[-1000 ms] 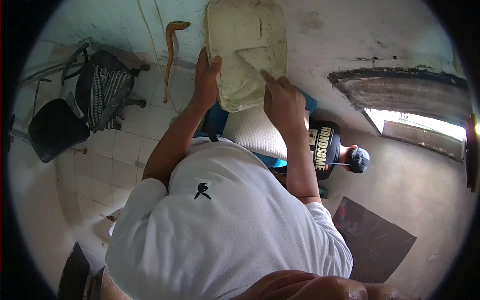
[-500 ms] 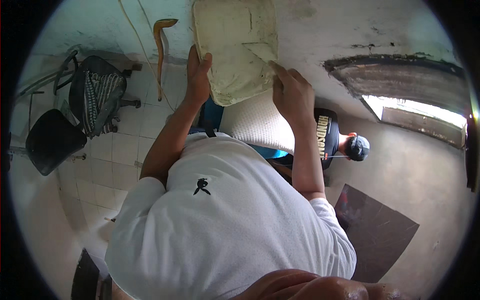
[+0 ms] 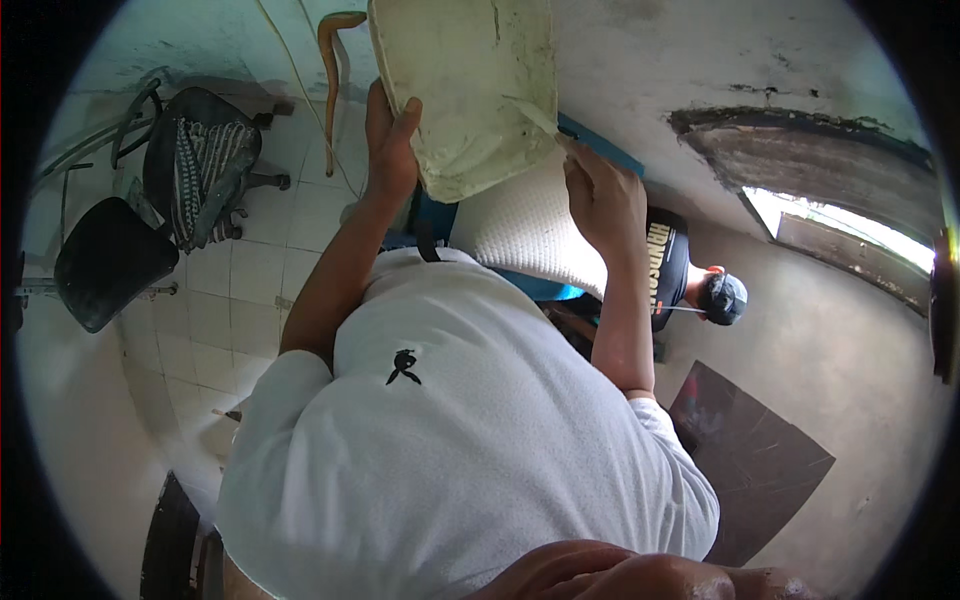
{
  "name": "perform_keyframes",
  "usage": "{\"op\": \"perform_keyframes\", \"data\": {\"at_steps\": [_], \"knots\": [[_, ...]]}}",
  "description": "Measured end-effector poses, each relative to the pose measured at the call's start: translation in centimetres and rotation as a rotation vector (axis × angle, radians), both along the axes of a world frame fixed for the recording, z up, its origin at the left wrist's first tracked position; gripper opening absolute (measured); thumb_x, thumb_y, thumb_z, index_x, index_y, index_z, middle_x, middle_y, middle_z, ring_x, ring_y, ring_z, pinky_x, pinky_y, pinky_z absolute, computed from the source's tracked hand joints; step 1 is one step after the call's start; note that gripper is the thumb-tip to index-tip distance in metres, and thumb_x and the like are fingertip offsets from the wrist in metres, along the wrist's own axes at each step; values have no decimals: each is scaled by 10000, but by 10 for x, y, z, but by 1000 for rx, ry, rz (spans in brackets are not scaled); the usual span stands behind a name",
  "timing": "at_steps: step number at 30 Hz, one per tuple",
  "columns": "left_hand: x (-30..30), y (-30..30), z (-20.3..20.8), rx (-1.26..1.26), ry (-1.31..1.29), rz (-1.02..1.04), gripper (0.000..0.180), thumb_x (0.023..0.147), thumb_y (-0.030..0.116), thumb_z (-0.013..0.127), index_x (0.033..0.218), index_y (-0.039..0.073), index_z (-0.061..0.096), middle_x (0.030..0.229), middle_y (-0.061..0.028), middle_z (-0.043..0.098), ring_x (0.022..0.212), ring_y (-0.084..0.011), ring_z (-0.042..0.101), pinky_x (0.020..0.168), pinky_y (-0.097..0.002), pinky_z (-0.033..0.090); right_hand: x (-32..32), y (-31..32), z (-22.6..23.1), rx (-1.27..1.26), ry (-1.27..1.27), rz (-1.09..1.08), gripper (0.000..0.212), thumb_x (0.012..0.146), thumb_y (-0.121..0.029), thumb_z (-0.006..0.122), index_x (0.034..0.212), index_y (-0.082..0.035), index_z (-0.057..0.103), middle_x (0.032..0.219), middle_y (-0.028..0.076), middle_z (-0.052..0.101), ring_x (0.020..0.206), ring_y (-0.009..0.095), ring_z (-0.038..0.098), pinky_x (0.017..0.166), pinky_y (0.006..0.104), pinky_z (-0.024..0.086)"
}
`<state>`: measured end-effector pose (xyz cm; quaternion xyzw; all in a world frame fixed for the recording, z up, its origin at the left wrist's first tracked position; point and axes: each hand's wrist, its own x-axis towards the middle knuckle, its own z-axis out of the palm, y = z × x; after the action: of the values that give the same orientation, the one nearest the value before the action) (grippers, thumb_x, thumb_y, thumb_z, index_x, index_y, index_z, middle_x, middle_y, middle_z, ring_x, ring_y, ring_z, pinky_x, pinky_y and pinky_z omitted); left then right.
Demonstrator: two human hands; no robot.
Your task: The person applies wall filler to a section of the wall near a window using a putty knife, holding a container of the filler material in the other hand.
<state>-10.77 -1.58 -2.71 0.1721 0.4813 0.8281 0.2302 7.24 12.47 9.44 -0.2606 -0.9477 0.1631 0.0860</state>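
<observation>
A person in a white shirt [image 3: 470, 430] held a pale plastic tray [image 3: 450, 50] out ahead of the chest, its lower end smeared with what looked like soft paste [image 3: 460, 165]. The left hand [image 3: 393, 150] gripped the tray's left wall, thumb over the rim and fingers behind. The right hand [image 3: 608, 200], at the tray's right edge, pinched a thin, flat scraper [image 3: 530, 113] between narrowed fingertips, its blade reaching over the tray's inside; whether it touched the floor of the tray could not be told. Good work here seemed to call for a firm left grip against each push, a low blade angle, and short strokes along the walls and corners, with the tray level enough to hold its contents. Below the tray lay a white textured bundle [image 3: 530, 225], apt to catch drips. A co-worker in a dark shirt [image 3: 670, 265] was to the tray's lower right; a curved wooden stick [image 3: 330, 80] and a black chair [image 3: 200, 140] stood to its left.
</observation>
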Motion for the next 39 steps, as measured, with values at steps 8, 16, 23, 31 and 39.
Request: {"op": "perform_keyframes", "data": {"at_steps": [8, 16, 23, 31, 39], "knots": [[-1, 8, -7, 83, -27, 77, 432, 953, 235, 529, 1288, -18, 426, 1168, -114, 535, 1060, -168, 510, 959, -334, 405, 4, -1, -26, -260, -68, 15, 259, 908, -130, 574, 1129, -62, 690, 900, 198, 703, 784, 341, 684, 734, 428, 520], [-5, 8, -2, 18, 92, 72, 412, 941, 186, 543, 1278, -21, 427, 1158, -118, 553, 1037, -168, 540, 932, -338, 439, 9, 13, -28, -587, -139, -175, 268, 928, -112, 544, 1145, -35, 680, 878, 150, 717, 824, 226, 695, 751, 335, 504], [-1, 6, 4, -45, 127, 51, 429, 940, 196, 556, 1284, -27, 430, 1165, -124, 570, 1041, -175, 555, 934, -341, 447, 9, 7, -44, -227, 1, 21, 257, 931, -136, 578, 1135, -23, 686, 829, 167, 705, 665, 221, 658, 650, 327, 501], [1, 13, 2, -159, 195, 11, 442, 951, 206, 559, 1305, -27, 432, 1158, -124, 577, 1040, -180, 561, 931, -347, 451, 20, 16, -61, -325, 97, 141, 261, 908, -112, 610, 1140, -21, 685, 894, 191, 704, 720, 302, 673, 684, 350, 516], [1, 31, -9, -159, 74, -77, 415, 962, 223, 557, 1276, -29, 455, 1141, -125, 585, 1016, -179, 568, 905, -343, 457, 32, 22, -71, -390, 114, 179, 245, 893, -38, 603, 1120, 0, 688, 930, 199, 705, 769, 317, 690, 706, 353, 526]]}}
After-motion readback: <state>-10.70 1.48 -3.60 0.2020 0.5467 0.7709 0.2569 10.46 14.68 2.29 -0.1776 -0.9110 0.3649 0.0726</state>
